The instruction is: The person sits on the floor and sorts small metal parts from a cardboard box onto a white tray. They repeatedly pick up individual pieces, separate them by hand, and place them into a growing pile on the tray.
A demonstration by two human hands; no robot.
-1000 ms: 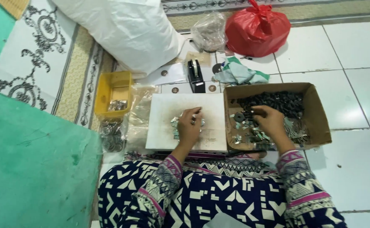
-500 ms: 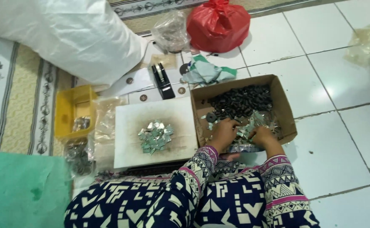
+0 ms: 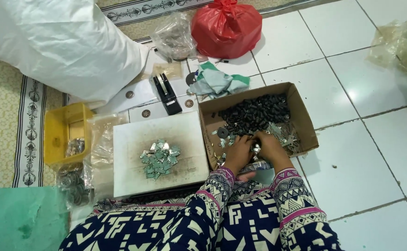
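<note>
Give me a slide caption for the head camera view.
Both hands reach into a cardboard box of small metal parts on tile.

- We see a brown cardboard box [image 3: 301, 111] on the floor tiles, right of centre, flaps open.
- Far half: we count a heap of small black parts [image 3: 254, 113].
- Near half: loose silvery metal pieces [image 3: 284, 135], scattered flat.
</note>
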